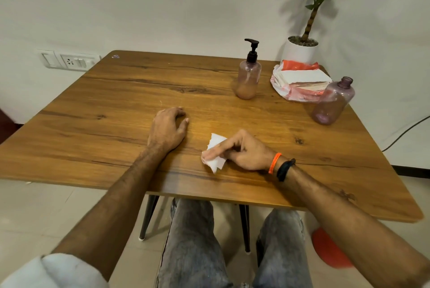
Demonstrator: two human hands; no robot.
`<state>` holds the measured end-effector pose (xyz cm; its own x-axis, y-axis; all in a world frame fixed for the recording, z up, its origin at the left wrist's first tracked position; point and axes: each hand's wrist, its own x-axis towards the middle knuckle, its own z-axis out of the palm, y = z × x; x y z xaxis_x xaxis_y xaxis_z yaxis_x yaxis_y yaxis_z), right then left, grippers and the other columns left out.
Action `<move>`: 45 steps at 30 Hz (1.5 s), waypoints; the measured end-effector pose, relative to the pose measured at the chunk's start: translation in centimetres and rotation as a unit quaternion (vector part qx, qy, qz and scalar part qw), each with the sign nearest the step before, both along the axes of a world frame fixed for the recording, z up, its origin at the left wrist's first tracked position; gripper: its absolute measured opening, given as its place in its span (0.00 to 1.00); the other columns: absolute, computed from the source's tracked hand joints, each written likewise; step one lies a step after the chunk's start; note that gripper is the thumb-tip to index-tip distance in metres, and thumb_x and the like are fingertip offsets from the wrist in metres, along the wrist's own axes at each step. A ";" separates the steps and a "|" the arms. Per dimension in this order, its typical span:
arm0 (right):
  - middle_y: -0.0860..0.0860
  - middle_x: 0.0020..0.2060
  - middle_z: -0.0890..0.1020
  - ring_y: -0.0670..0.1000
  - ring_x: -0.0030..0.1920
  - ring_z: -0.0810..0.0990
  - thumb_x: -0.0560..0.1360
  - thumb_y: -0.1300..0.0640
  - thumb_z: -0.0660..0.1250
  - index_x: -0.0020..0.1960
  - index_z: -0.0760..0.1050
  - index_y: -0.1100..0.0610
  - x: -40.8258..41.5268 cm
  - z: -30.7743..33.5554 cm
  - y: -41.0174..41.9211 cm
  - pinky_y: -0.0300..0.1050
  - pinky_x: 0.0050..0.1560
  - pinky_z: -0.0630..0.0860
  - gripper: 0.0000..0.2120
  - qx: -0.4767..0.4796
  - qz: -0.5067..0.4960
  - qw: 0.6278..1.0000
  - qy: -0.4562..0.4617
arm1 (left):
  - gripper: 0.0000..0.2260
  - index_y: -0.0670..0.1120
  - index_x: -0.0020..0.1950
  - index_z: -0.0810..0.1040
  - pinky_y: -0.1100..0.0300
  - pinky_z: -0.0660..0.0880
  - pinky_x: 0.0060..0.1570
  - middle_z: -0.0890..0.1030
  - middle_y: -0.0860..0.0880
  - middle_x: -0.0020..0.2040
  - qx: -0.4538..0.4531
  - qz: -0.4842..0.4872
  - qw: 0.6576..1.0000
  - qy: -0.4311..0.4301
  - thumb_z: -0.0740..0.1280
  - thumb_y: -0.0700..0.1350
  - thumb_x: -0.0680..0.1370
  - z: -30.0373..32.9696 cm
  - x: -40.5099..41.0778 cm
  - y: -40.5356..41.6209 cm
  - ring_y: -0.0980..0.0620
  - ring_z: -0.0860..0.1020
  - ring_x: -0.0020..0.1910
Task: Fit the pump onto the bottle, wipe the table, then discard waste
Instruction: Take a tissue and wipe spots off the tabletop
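Bright, soft shadows, wide-angle edge distortion

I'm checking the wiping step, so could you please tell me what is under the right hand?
A crumpled white tissue is pressed onto the table under the right hand. The wood beneath it is covered.

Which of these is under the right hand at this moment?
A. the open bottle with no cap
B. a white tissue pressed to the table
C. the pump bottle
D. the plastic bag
B: the right hand presses a white tissue flat on the table, well away from the pump bottle.
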<state>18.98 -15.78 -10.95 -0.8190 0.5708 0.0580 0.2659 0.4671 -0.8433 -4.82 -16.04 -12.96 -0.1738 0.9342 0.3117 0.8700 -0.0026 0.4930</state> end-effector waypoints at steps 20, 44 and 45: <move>0.45 0.53 0.84 0.39 0.51 0.78 0.74 0.68 0.65 0.53 0.84 0.53 -2.0 3.0 5.2 0.18 0.48 0.68 0.15 0.162 -0.372 0.911 0.069 | 0.14 0.39 0.62 0.79 0.55 0.66 0.68 0.78 0.43 0.65 -0.005 -0.033 0.999 -0.020 0.67 0.43 0.78 0.0 -0.2 -1.1 0.44 0.74 0.65; 0.50 0.71 0.72 0.47 0.74 0.65 0.74 0.72 0.57 0.69 0.73 0.54 -2.6 0.1 0.9 0.37 0.76 0.53 0.27 0.221 -0.017 0.959 -0.177 | 0.15 0.41 0.62 0.78 0.52 0.68 0.67 0.79 0.46 0.65 0.004 -0.016 1.000 -0.013 0.66 0.45 0.78 -0.4 -0.4 -1.6 0.46 0.74 0.65; 0.49 0.70 0.73 0.46 0.73 0.66 0.74 0.73 0.58 0.68 0.74 0.54 -2.4 0.2 0.4 0.34 0.75 0.53 0.27 0.217 -0.004 0.961 -0.169 | 0.14 0.40 0.62 0.78 0.52 0.68 0.67 0.79 0.45 0.65 0.004 -0.016 1.000 -0.014 0.66 0.44 0.78 -0.4 -0.4 -1.7 0.46 0.74 0.65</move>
<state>16.60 -15.41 -10.78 -0.8281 0.5600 0.0239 0.4962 0.7522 -0.4335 -5.24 -17.71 -13.40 -0.1523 0.9368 0.3149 0.8556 -0.0345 0.5164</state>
